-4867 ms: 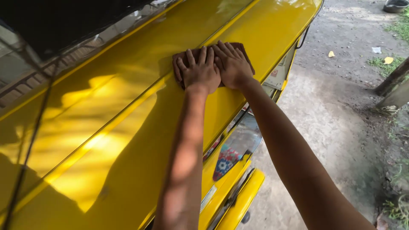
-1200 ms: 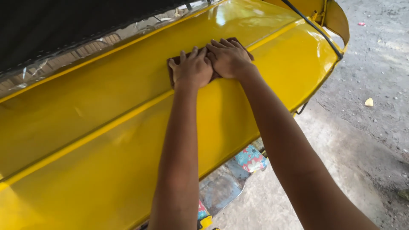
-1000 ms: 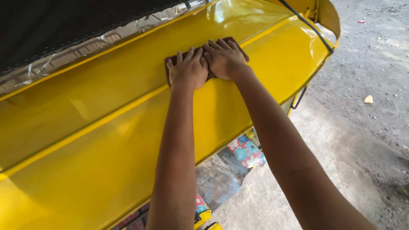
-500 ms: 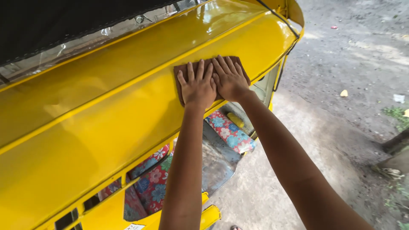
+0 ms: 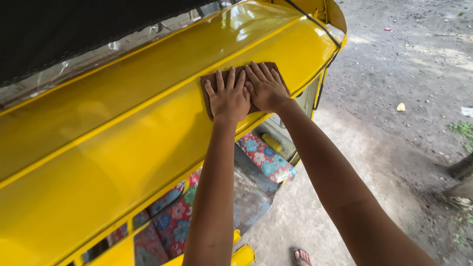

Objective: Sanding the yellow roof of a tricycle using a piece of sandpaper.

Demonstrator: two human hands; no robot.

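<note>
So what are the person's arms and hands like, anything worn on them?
Both arms are bare along all that shows: no sleeves or gloves. The left hand and right hand show no rings, and the wrists carry no watch or band. Fingers are spread, nails short.

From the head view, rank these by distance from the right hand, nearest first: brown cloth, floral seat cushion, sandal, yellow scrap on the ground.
1. Brown cloth: directly under the right hand, pressed flat on the yellow roof.
2. Floral seat cushion: below the hand, inside the vehicle.
3. Yellow scrap: off to the right on the ground.
4. Sandal: bottom edge, farthest.
</note>
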